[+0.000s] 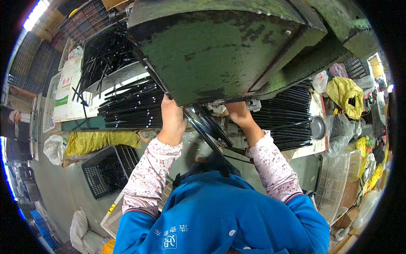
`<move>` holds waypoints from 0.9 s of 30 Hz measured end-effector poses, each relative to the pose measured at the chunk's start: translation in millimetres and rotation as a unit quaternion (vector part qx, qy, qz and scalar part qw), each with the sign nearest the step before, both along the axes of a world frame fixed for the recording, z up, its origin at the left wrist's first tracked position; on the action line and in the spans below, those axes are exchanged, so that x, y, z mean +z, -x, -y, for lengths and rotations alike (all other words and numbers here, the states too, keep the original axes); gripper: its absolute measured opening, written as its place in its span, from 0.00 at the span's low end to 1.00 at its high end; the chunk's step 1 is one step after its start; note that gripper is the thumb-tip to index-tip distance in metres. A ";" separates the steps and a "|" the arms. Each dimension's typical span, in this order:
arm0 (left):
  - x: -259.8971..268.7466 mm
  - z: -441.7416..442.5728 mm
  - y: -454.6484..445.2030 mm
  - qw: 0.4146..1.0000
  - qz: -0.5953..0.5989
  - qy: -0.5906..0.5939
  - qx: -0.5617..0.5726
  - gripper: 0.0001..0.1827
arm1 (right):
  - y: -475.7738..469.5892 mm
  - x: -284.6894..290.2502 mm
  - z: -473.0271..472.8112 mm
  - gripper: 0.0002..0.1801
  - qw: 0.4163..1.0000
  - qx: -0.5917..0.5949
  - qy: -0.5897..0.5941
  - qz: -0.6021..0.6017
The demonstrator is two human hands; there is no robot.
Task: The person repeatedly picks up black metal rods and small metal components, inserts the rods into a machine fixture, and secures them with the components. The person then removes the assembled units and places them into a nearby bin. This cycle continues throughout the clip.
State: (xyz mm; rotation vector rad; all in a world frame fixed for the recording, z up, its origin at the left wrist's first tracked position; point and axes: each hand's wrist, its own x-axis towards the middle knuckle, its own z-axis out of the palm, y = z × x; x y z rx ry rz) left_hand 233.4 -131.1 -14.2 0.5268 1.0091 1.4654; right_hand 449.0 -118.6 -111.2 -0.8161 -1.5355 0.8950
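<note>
A large green-painted machine head (215,57) with worn paint hangs over the work and hides the fingers of both hands. My left hand (173,119) grips a linkage of crossed black bars (204,131) at the machine's lower edge. The bars slant down towards my body, and others slope up along the machine's left side. My right hand (238,113) reaches under the machine's edge, beside a small metal block (253,104); what its fingers do is hidden. A stack of black bars (133,106) lies left of my left hand. More black rods (279,117) lie in rows to the right.
A round metal dish (318,127) sits at the right end of the rods. Loose black pieces (108,54) fill the upper left. A black plastic crate (104,174) stands on the floor at left, near a yellow sack (101,141). At right stands a white plastic crate (337,184).
</note>
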 end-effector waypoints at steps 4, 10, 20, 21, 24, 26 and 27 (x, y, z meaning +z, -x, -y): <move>12.6 15.8 -0.4 0.999 0.028 0.012 0.033 0.08 | 24.7 78.5 15.0 0.15 0.984 0.000 0.016 0.178; 14.7 37.5 8.3 0.997 0.080 0.002 0.006 0.08 | 37.3 104.5 17.3 0.17 0.930 -0.052 -0.161 0.327; -1.8 57.0 20.2 0.998 -0.035 -0.047 -0.020 0.11 | 23.2 130.3 45.2 0.12 0.922 -0.072 -0.077 0.372; -1.2 56.2 21.2 0.998 -0.036 -0.047 -0.026 0.11 | 18.0 129.3 42.4 0.12 0.883 -0.085 -0.187 0.422; -2.9 50.5 24.1 0.997 -0.036 -0.053 -0.039 0.13 | 15.6 123.0 40.5 0.11 0.856 -0.124 -0.210 0.456; -2.8 49.4 25.3 0.998 -0.028 -0.036 -0.044 0.13 | 18.5 126.7 39.5 0.11 0.861 -0.138 -0.206 0.443; -3.0 49.0 25.9 0.998 -0.024 -0.027 -0.044 0.13 | 19.7 126.8 38.9 0.11 0.876 -0.129 -0.171 0.432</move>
